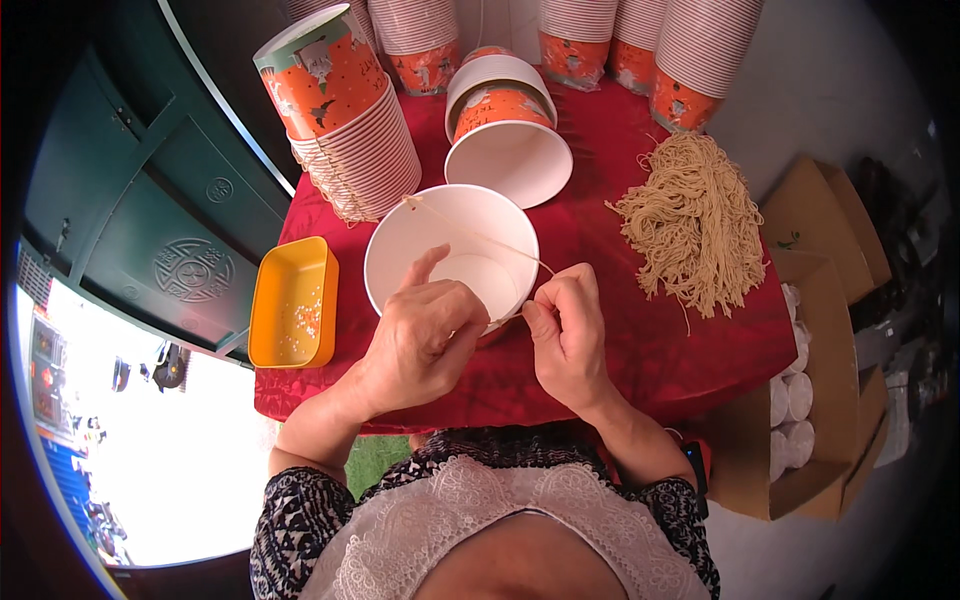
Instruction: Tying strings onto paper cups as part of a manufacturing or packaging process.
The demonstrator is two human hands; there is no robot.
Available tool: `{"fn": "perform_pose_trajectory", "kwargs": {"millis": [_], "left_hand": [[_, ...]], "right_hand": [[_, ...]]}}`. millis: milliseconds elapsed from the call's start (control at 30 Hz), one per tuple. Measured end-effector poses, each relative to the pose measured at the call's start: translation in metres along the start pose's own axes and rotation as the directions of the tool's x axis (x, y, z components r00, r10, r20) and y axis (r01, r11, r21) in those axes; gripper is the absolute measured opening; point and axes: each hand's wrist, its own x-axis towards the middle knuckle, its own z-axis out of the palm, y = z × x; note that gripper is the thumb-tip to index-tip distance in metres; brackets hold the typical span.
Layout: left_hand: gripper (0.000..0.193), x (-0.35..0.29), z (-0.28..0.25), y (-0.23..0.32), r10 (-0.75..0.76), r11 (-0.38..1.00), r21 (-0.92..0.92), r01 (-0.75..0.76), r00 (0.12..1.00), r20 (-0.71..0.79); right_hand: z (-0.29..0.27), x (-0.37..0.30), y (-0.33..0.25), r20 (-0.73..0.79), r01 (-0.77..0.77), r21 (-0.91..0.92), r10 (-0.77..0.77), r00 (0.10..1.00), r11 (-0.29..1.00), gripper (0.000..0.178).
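Observation:
A paper bucket with a white inside and an orange outside stands before me, its mouth tilted up toward me. Thin beige cord runs from a hole at its far-left rim across the mouth to my right hand. That hand is closed in a pinch on the cord, just beside the near-right rim. My left hand lies over the near rim, index finger raised, the other fingers curled in. Its thumb and fingertips meet near the rim, where what they grip is hidden. A short bit of cord shows between both hands.
Two buckets lie on their sides behind. A nested stack with cords stands at left, above a yellow tray holding small white bits. Beige cords lie heaped at right. Wrapped stacks line the back; an open carton stands right.

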Motion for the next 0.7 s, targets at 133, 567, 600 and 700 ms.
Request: {"fn": "perform_pose_trajectory", "kwargs": {"millis": [133, 567, 600, 700], "left_hand": [[0.017, 0.002, 0.001, 0.000, 0.007, 1.000, 0.006, -0.007, 1.000, -0.021], [0.029, -0.046, 0.005, 0.012, -0.027, 0.997, 0.045, 0.059, 0.854, -0.520], [0.019, -0.050, 0.007, 0.016, -0.018, 0.998, 0.039, 0.048, 0.828, -0.561], [0.006, -0.067, 0.013, 0.022, -0.067, 0.997, -0.009, 0.078, 0.786, -0.614]], "right_hand": [[-0.001, 0.001, 0.003, -0.007, -0.003, -0.045, 0.002, 1.000, 0.999, 0.018], [-0.020, 0.013, 0.004, 0.318, 0.182, -0.122, -0.135, 0.938, 0.976, 0.032], [-0.018, 0.012, 0.006, 0.256, 0.175, -0.094, -0.146, 0.956, 0.980, 0.029], [-0.016, 0.010, 0.007, 0.088, 0.101, -0.009, -0.100, 0.991, 0.995, 0.025]]}}
